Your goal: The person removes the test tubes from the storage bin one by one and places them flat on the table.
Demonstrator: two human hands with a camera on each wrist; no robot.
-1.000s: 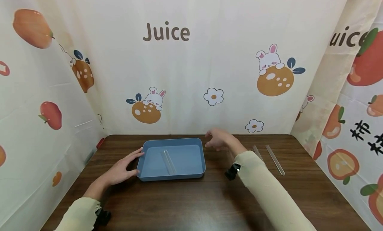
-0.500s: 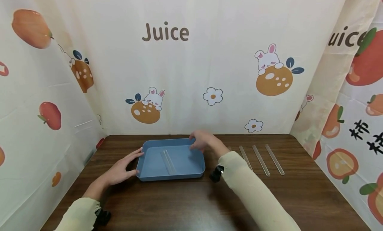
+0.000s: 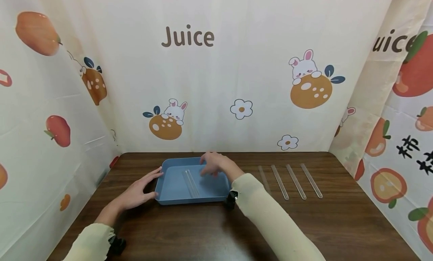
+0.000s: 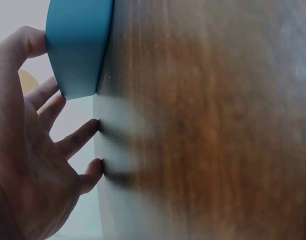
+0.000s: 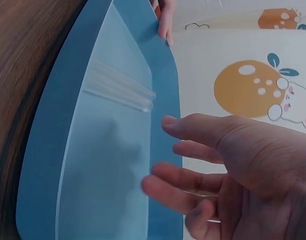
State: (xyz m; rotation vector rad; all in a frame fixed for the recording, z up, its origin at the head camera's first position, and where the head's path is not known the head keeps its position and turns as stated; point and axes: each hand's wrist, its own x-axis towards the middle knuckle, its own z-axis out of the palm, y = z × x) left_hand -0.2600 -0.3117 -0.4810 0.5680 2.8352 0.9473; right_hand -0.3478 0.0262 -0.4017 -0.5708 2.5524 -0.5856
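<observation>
A shallow blue tray point(image 3: 172, 199) lies on the table, with clear slender tubes point(image 3: 191, 184) side by side in it, left of its middle. They look like test tubes; the right wrist view shows their rimmed ends point(image 5: 148, 102) toward the tray's back wall. My left hand point(image 3: 135, 192) rests at the tray's left side, fingers spread, the thumb and some fingertips touching its wall. In the left wrist view the left hand point(image 4: 37, 145) has its other fingers beside the tray's corner. My right hand point(image 3: 218, 165) hovers over the tray's right back part, fingers loosely bent, holding nothing.
Several more clear tubes point(image 3: 295, 182) lie roughly parallel on the dark wood table point(image 3: 189, 231), right of the tray; the leftmost is partly behind the right sleeve point(image 3: 270, 216). A printed curtain point(image 3: 216, 73) stands behind the table and along both sides.
My right hand has moved left, from beyond the tray's right edge to above its inside, and its arm now uncovers more of the tubes on the table. My left hand stays put.
</observation>
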